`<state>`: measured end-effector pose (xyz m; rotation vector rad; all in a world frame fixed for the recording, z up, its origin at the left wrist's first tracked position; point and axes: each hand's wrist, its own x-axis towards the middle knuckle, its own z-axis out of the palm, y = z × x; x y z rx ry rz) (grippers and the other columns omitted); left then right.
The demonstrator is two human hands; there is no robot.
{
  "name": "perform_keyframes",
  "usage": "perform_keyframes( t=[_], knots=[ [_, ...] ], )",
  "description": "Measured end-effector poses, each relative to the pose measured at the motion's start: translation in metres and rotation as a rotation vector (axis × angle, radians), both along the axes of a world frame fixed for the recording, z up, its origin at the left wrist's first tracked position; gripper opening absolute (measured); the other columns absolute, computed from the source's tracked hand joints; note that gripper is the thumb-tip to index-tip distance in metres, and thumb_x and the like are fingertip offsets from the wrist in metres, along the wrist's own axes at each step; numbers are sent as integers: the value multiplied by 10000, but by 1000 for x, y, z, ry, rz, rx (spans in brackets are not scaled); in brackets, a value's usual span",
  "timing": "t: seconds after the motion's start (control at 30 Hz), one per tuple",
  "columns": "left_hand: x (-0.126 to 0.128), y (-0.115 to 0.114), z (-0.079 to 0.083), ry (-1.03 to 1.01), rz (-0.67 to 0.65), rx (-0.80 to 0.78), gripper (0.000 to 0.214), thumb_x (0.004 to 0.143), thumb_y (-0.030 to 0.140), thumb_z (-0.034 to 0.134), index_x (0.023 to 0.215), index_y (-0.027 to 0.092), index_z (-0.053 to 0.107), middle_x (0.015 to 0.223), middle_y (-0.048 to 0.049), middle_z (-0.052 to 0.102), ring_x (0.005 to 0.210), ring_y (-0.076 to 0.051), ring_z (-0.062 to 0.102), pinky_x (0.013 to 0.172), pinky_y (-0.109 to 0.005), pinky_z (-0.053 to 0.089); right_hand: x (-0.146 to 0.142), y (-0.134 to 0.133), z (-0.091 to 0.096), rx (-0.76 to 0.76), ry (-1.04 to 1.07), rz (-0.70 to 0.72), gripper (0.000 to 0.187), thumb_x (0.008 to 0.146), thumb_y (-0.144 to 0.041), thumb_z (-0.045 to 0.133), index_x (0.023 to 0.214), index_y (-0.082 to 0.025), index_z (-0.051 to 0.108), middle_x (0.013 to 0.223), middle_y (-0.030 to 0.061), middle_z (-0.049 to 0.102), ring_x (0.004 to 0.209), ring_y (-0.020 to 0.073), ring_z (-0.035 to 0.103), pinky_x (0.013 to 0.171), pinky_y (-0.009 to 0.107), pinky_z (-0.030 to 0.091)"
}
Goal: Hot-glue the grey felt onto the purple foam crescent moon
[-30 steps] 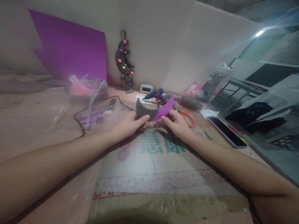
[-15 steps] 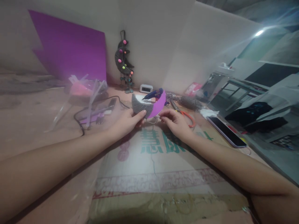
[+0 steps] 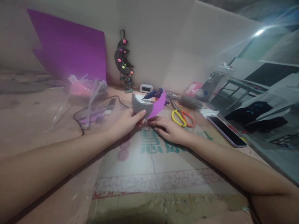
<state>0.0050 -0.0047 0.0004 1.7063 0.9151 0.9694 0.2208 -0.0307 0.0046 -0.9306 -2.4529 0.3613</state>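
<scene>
Holds in left hand (image 3: pixel 134 119), pinched between thumb and fingers at the lower edge, one crescent (image 3: pixel 149 110), wrapped in dark grey yarn at left and centre, bare purple toward the right tip. Shows right hand (image 3: pixel 169 129) palm down, with fingers bent, just below the purple part; cannot tell whether gripping anything or touching the crescent. Places the crescent above the far part of a printed cardboard sheet (image 3: pixel 130 180), in front of a blue glue gun (image 3: pixel 153 93) and partly covering it. Includes, right of the crescent, one pair of scissors (image 3: pixel 182 115) with one yellow and one orange handle; beyond, a bundle of grey yarn (image 3: pixel 190 102); farther right, a smartphone (image 3: pixel 226 131) with dark screen, lying near the table edge. Lists along the wall a small white digital clock (image 3: pixel 146 88), a hanging grey moon ornament (image 3: pixel 119 60) dotted with coloured balls, and a large purple sheet (image 3: pixel 77 46), leaning. Adds at left a clear plastic bag (image 3: pixel 80 88) with pink contents, plus a black cable (image 3: pixel 82 132) curving across the tabletop (image 3: pixel 35 105).
</scene>
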Motion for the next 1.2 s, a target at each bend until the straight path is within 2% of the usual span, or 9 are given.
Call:
perform_keyframes(
  t=[0.17, 0.3, 0.4, 0.5, 0.7, 0.83, 0.93, 1.03, 1.2],
  knots=[
    [0, 0, -1, -12, 34, -21, 416, 864, 523, 512, 675, 155, 562, 580, 0, 544, 535, -116, 490, 501, -222, 357, 0, -18, 7, -22, 103, -24, 236, 907, -165, 475, 1048, -208, 659, 954, 52, 731, 864, 166, 674, 792, 321, 539],
    [-2, 0, 0, 6, 24, -21, 439, 870, 542, 497, 681, 152, 573, 590, 0, 543, 532, -109, 486, 485, -215, 341, -2, -31, 13, 103, 166, -85, 224, 903, -150, 462, 1018, -221, 641, 909, 36, 719, 773, 155, 658, 689, 296, 523],
    [-2, 1, 0, 16, 26, -47, 441, 868, 542, 504, 678, 149, 570, 590, 1, 537, 531, -105, 482, 477, -211, 330, -2, -28, 12, 212, 191, -132, 219, 899, -151, 468, 1037, -228, 618, 960, 49, 699, 845, 179, 645, 753, 337, 514],
    [-1, 0, 1, -13, 26, -82, 428, 865, 530, 515, 672, 150, 556, 586, 3, 530, 520, -102, 474, 466, -209, 323, 0, -19, 9, 231, 233, -210, 208, 896, -164, 484, 1062, -224, 594, 997, 64, 660, 871, 187, 616, 798, 362, 502],
    [1, -1, 2, -53, 10, -96, 392, 868, 485, 532, 658, 154, 546, 590, -2, 535, 523, -100, 483, 479, -208, 350, 10, 2, 1, 200, 339, -346, 218, 864, -135, 496, 1034, -225, 598, 1003, 52, 572, 874, 171, 565, 839, 363, 472],
    [1, 0, 0, -53, -3, -70, 387, 875, 470, 520, 651, 156, 547, 587, -8, 541, 526, -103, 483, 491, -212, 364, 16, 11, -6, 77, 453, -407, 265, 835, -101, 458, 1007, -239, 605, 969, 32, 575, 848, 159, 566, 805, 342, 475],
    [0, 1, -1, -28, -1, -53, 390, 877, 482, 510, 666, 157, 554, 596, -12, 553, 532, -105, 488, 467, -208, 336, 19, 14, -8, 14, 511, -455, 224, 835, -144, 491, 1004, -237, 605, 937, 20, 583, 815, 155, 563, 789, 336, 470],
    [0, 1, -1, -11, 5, -45, 393, 880, 492, 503, 678, 159, 557, 602, -11, 557, 538, -106, 491, 458, -206, 321, 20, 16, -7, 16, 518, -500, 190, 825, -176, 535, 993, -229, 607, 931, 20, 594, 814, 158, 553, 777, 332, 457],
    [0, 1, -2, -33, -12, -33, 382, 883, 476, 505, 671, 161, 547, 606, -8, 555, 547, -109, 495, 518, -218, 373, 22, 17, -5, 64, 497, -517, 251, 781, -122, 513, 990, -222, 610, 900, 19, 577, 818, 162, 538, 780, 326, 449]
  ],
)
